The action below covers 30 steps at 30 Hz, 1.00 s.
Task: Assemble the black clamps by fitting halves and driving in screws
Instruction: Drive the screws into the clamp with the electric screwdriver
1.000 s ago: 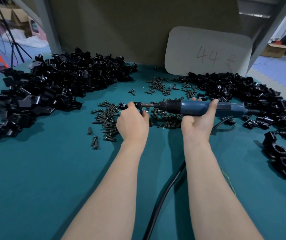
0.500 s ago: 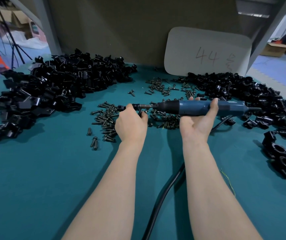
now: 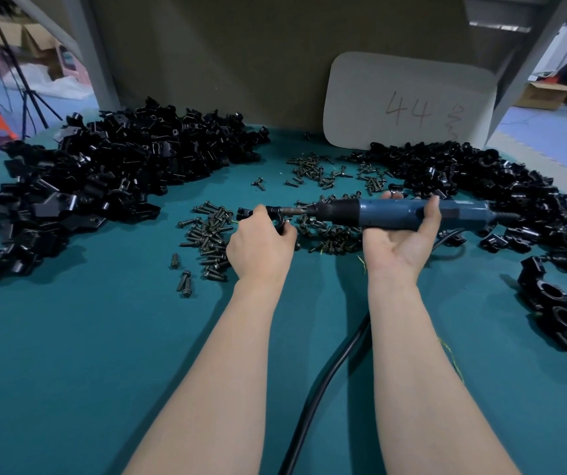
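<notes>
Looks mid-batch. Left hand (image 3: pixel 261 248) fingers pinch clamp (image 3: pixel 277 217) over mid-worktop (image 3: pixel 69 354); right hand (image 3: pixel 402 241) fingers wrap driver (image 3: pixel 395 214), bit at the clamp. Halves pile (image 3: pixel 103 176) far-left remains; apparently finished clamps (image 3: pixel 481 186) along right edge.

clamp (image 3: pixel 276 217): mostly covered by the left hand (image 3: pixel 261 246), halves not distinguishable; screwdriver (image 3: pixel 395 214): bit tip possibly on a screw, too small to tell; cable (image 3: pixel 323 375): cut off by the bottom edge; right clamp pile (image 3: pixel 481 180): cut off by the right edge; card (image 3: pixel 409 104): scrawl beside "44" illegible.
</notes>
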{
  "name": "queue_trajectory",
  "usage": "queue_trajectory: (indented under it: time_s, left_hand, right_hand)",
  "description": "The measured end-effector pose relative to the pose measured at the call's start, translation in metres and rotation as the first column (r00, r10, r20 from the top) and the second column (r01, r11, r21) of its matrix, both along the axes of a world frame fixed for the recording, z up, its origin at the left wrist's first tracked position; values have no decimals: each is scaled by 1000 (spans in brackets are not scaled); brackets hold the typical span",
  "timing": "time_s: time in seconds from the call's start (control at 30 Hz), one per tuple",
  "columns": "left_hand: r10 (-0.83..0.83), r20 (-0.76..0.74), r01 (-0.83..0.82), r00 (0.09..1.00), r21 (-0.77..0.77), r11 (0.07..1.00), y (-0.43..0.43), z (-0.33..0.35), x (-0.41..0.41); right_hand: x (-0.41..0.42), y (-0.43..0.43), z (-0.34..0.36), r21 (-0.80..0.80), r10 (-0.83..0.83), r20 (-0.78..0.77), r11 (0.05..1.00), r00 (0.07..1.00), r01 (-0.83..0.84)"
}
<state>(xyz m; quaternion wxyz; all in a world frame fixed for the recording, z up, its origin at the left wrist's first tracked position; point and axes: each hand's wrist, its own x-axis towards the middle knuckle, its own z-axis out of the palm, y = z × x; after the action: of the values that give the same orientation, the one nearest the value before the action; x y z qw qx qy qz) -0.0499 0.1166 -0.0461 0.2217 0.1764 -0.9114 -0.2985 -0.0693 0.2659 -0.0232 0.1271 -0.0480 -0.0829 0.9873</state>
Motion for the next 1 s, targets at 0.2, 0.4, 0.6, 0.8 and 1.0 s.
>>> queue_trajectory:
  time_s: [0.2,0.4,0.6,0.8,1.0]
  left_hand:
    - [6,14,-8,1000,88,996,-3,1,0]
    - [-48,-157,108,986,399,911,-2,3,0]
    - [-7,-214,200,977,902,383,-7,15,-4]
    - [29,-298,299,954,943,-148,-12,20,-3]
    - [9,-258,258,966,966,10,-10,20,-3]
  right_hand:
    - [-3,7,1,-65,-21,6,998,1000,22]
    - [-1,7,1,-63,-15,50,998,999,18]
    - [-3,3,1,11,-13,70,1000,997,12]
    - [-3,0,0,21,-15,85,1000,996,13]
    - [-3,2,1,-1,-15,78,1000,997,15]
